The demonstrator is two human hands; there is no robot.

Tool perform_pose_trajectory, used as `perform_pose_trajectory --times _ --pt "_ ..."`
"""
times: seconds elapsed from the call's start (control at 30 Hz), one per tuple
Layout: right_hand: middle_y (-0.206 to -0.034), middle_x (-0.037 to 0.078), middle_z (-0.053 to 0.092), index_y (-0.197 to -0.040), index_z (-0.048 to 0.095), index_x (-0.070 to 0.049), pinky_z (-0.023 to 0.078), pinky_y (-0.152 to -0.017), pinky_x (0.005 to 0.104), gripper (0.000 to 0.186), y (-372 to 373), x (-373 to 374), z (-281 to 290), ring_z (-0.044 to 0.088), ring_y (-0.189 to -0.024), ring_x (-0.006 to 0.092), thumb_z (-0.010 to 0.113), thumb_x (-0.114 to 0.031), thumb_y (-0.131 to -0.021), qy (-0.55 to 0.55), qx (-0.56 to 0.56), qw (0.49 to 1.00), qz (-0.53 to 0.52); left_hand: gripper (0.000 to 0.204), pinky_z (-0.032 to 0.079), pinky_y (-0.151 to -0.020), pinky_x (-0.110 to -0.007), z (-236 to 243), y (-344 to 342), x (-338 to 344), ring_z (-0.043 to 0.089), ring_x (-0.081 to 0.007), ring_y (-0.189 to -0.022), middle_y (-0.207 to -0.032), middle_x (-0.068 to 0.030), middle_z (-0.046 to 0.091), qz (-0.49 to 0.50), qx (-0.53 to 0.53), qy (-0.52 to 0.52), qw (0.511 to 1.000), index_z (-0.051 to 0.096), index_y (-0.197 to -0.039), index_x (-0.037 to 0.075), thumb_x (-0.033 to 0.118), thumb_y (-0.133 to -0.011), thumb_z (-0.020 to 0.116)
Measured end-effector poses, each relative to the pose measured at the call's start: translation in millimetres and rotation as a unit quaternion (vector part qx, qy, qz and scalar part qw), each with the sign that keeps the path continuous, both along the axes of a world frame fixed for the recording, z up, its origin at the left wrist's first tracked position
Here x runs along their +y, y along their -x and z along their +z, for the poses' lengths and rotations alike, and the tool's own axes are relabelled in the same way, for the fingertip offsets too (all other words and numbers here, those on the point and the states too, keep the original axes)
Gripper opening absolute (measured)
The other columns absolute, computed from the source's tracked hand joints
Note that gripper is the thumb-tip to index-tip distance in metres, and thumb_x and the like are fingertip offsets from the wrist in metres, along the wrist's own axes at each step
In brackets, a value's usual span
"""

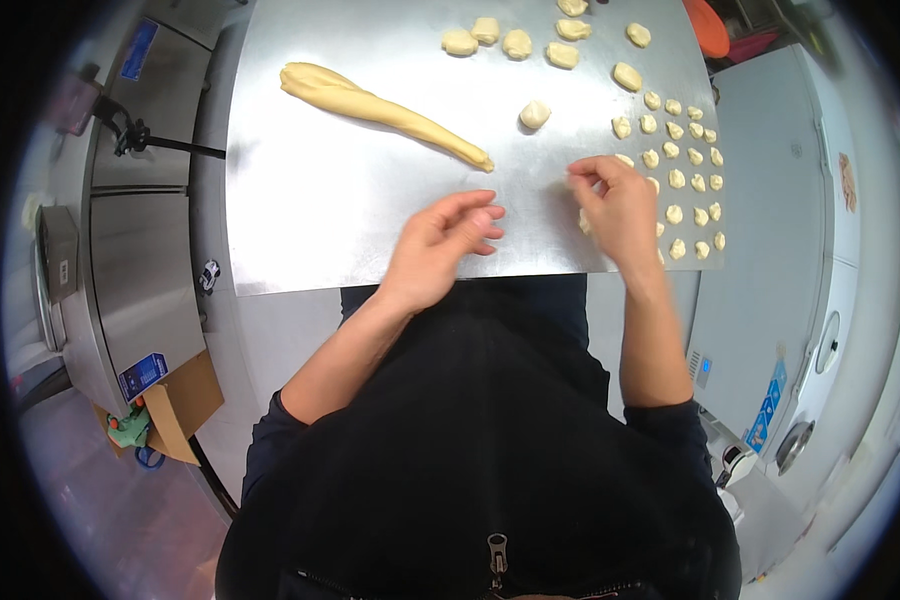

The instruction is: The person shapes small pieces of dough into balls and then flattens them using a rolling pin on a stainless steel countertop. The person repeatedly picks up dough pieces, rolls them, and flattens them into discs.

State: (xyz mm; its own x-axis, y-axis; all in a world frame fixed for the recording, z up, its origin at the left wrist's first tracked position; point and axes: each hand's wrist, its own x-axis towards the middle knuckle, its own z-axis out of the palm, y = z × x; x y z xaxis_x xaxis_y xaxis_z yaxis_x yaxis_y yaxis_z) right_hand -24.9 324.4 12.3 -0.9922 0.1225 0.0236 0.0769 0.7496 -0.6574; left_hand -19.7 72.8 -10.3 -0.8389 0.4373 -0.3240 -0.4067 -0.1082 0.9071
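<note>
My left hand (445, 240) is over the near middle of the metal table, its fingers loosely bent and apart, with nothing seen in them. To the right, my right hand (620, 212) hovers over the edge of the small dough rows, fingers curved down and thumb apart, slightly blurred; I see nothing held. A small dough piece (584, 222) shows beside its thumb, partly hidden by the hand. Beyond my left hand lies a long twisted roll of yellowish dough (370, 108), thick at its far left end. A single rounded dough lump (535, 115) rests past the gap between my hands.
Small dough pieces (677, 179) sit in rows along the right of the steel table (300, 220). Larger dough lumps (563, 55) lie at the far side. A white chest-like appliance (770, 230) stands right; steel cabinets (145, 270) and a cardboard box (190, 405) are left.
</note>
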Motion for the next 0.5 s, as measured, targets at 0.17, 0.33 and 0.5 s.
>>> perform_pose_trajectory --times 0.17,0.33,0.5 --pt "-0.100 0.014 0.081 -0.110 0.080 -0.002 0.060 -0.077 0.0341 0.021 -3 -64 -10 0.076 -0.085 0.0193 0.081 -0.017 -0.096 0.275 -0.049 0.959 0.041 0.042 0.063 -0.095 -0.034 -16 10 -1 0.076 -0.0246 -0.110 -0.127 -0.0195 0.075 0.092 -0.085 0.001 0.992 0.060 -0.144 -0.009 0.007 -0.106 0.069" --pt "-0.102 0.012 0.079 -0.123 0.075 -0.005 0.058 -0.082 0.0417 0.044 34 -87 -43 0.072 -0.094 0.0303 0.088 -0.023 -0.086 -0.015 0.186 0.981 0.046 0.039 0.064 -0.100 -0.037 -19 17 -18 0.077 -0.0275 -0.109 -0.124 -0.0199 0.075 0.215 -0.074 -0.043 0.973 0.061 -0.142 -0.011 0.002 -0.106 0.068" --pt "-0.105 0.012 0.076 -0.120 0.075 -0.006 0.056 -0.085 0.0423 0.035 41 -92 -63 0.070 -0.096 0.0300 0.080 -0.013 -0.086 -0.089 0.175 0.977 0.080 0.041 0.063 -0.103 -0.036 -13 15 -18 0.076 -0.0274 -0.111 -0.123 -0.0185 0.074 0.199 -0.068 -0.067 0.975 0.059 -0.144 -0.011 0.003 -0.107 0.066"
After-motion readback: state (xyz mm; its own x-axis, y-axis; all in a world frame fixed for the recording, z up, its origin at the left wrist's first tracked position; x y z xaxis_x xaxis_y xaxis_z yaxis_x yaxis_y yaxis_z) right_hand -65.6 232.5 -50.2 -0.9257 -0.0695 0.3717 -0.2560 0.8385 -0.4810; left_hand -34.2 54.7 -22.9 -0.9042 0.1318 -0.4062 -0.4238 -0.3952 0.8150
